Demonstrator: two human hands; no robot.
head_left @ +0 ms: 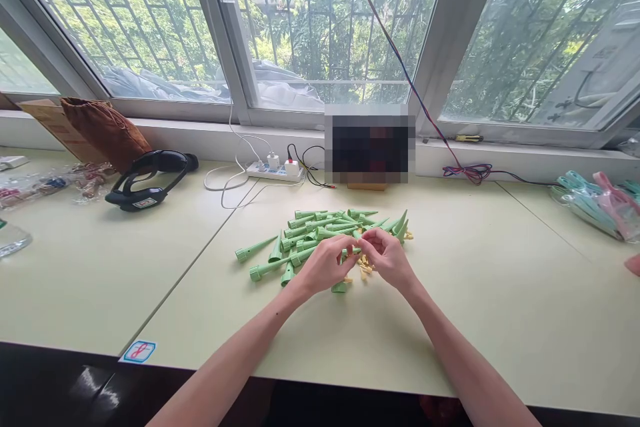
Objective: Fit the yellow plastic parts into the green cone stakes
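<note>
Both hands meet over the near right part of a heap of green hollow plastic spikes (pixel 300 227), each tapered to a point with a wider ribbed end. My left hand (pixel 327 263) is closed, its thumb and fingers drawn together. Against its fingertips, my right hand (pixel 387 257) makes a pinch. A bit of green shows near the touching fingertips, but whether it is held or lies behind is hidden. Small yellow pieces (pixel 365 268) lie scattered beneath and between the hands. One green spike end (pixel 339 287) shows just below my left hand.
A power strip (pixel 275 170) with cables and a blurred-out dark object (pixel 370 147) stand behind the heap. Left are a black headset (pixel 150 180) and brown pouch (pixel 103 133). Bagged straps (pixel 595 203) lie right, near another person's fingertip (pixel 633 264). A numbered label (pixel 139 351) marks the front edge.
</note>
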